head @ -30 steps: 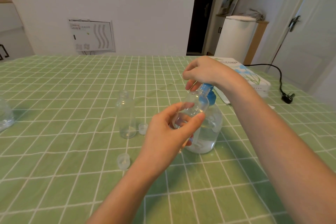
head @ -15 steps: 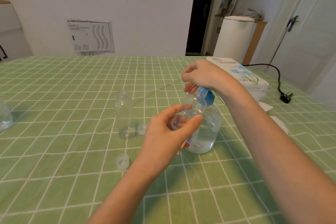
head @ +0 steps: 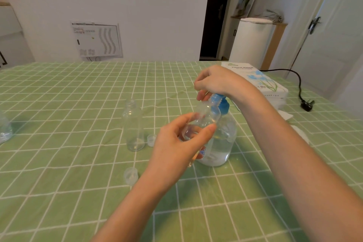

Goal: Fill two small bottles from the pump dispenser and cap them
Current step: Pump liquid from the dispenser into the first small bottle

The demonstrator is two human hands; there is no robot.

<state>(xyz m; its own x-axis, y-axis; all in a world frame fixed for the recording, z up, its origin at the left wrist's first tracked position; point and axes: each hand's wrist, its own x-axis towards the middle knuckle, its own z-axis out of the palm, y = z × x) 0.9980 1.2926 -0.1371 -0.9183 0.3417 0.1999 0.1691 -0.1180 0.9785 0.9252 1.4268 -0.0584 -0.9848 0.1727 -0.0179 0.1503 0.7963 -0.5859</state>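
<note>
Left hand (head: 176, 143) grips a small clear plastic bottle (head: 206, 114), thumb and fingers curled round it, its mouth raised to the blue pump head (head: 222, 102) of the clear round pump dispenser (head: 220, 147). Right hand (head: 214, 82) is curled over that pump head. A second small clear bottle (head: 133, 125) stands upright on the green checked tablecloth (head: 59, 163) to the left, one clear cap (head: 151, 140) just beside it.

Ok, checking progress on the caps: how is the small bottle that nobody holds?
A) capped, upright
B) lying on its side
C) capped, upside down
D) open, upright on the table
D: the free bottle stands upright with a bare neck; one cap lies beside it, another cap nearer the camera.
</note>
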